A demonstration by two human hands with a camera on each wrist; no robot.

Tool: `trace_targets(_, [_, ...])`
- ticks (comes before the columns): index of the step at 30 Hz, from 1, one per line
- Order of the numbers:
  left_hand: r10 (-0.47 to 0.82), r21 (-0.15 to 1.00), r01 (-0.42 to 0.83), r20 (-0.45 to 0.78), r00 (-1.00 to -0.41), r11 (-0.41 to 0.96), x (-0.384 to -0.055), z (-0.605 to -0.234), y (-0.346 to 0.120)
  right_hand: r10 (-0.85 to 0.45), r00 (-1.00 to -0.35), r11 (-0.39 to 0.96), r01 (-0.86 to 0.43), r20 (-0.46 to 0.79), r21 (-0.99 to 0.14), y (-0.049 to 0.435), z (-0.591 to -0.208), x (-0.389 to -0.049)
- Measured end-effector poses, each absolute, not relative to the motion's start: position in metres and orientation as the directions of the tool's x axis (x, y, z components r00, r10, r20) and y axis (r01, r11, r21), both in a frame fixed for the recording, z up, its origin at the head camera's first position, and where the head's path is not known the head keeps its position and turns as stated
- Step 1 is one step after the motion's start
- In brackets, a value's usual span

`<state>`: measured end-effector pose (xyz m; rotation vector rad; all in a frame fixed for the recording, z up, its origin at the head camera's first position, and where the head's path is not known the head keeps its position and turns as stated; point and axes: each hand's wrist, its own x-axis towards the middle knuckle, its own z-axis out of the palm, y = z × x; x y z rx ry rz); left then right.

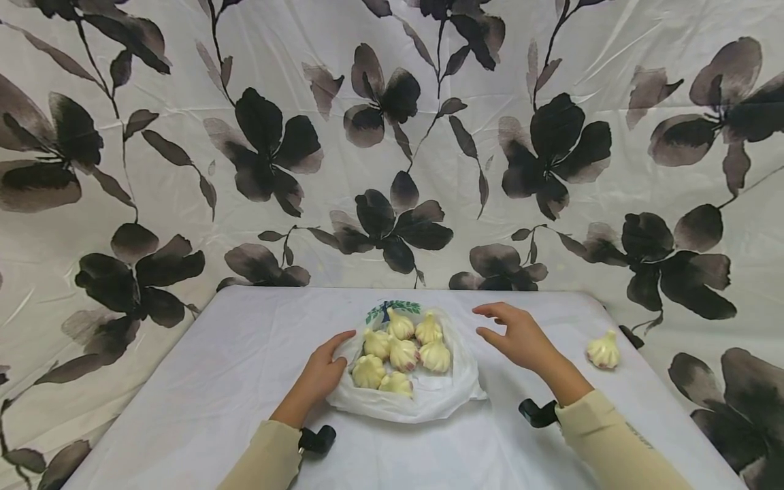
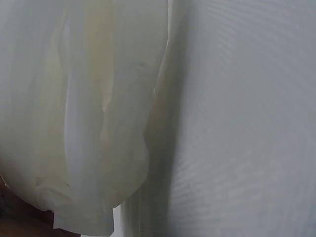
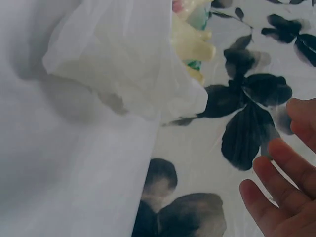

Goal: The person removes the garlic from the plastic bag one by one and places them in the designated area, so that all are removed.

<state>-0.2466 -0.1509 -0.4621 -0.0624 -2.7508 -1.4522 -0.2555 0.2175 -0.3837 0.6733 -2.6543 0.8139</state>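
Observation:
A white plastic bag (image 1: 429, 403) stands on the table with its mouth spread wide. Several garlic bulbs (image 1: 403, 354) lie inside, pale yellow with purplish bases. My left hand (image 1: 315, 374) holds the bag's left rim, thumb on the near side and index finger along the far side. In the left wrist view the bag's wall (image 2: 103, 123) fills much of the picture and hides most of that hand. To the right of the bag, my right hand (image 1: 517, 337) hovers with fingers spread and nothing between them. In the right wrist view its fingertips (image 3: 251, 187) are apart from the bag.
One more garlic bulb (image 1: 603, 350) sits alone near the table's right edge. A white cloth covers the table (image 1: 202, 381). Behind it hangs a white curtain (image 1: 465, 224) with dark flowers. Black wrist cameras (image 1: 537, 412) sit under both sleeves.

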Motion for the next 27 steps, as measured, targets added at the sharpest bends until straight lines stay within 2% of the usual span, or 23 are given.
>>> trace_targets(17, [0.020, 0.816, 0.042, 0.037, -0.999, 0.577, -0.248, -0.462, -0.151, -0.439, -0.820, 0.693, -0.569, 0.367, -0.444, 0.192, -0.384, -0.251])
trace_targets(27, [0.021, 0.819, 0.045, 0.040, -0.999, 0.571, -0.247, -0.463, -0.151, -0.481, -0.812, 0.657, -0.583, 0.330, -0.478, 0.178, -0.387, -0.249])
